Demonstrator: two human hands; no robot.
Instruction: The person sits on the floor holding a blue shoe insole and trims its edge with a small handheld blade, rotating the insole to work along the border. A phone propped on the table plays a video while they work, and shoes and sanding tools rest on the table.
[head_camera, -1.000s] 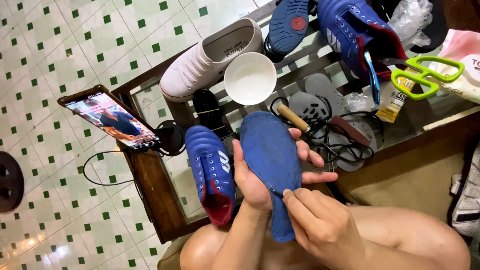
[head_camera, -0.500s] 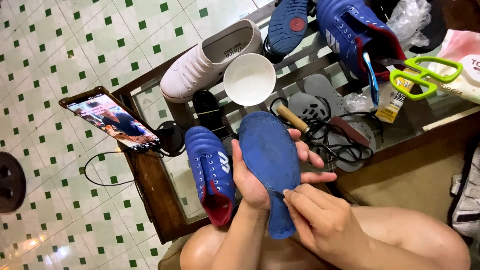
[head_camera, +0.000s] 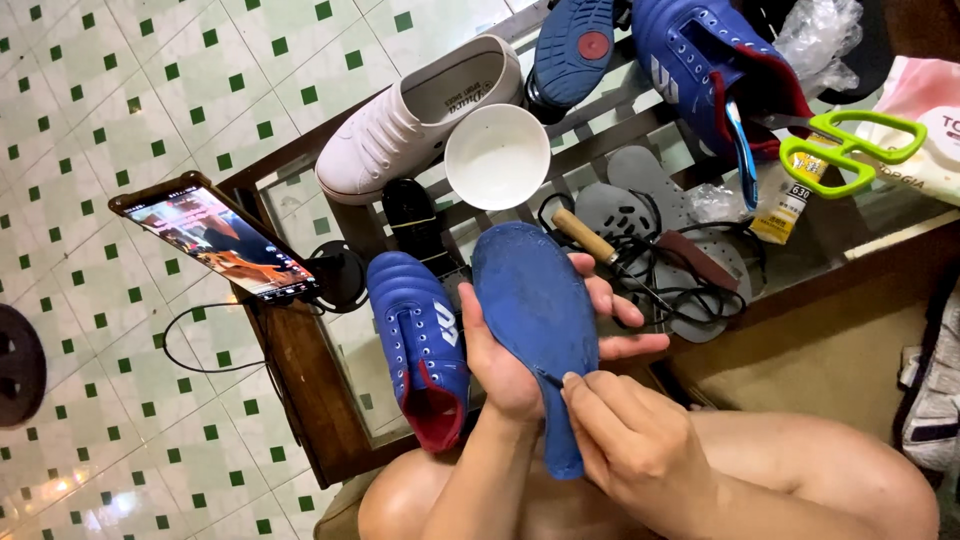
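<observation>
Thin dark tool (head_camera: 551, 379) pinched in right hand (head_camera: 640, 450): tip too small to identify. Flat blue foam insole (head_camera: 535, 310) hides left hand (head_camera: 510, 360) palm. Pink-white packet (head_camera: 925, 130) cut by right edge.

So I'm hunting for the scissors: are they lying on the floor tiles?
No, the green scissors lie on the glass table, beside the blue shoe.
</observation>
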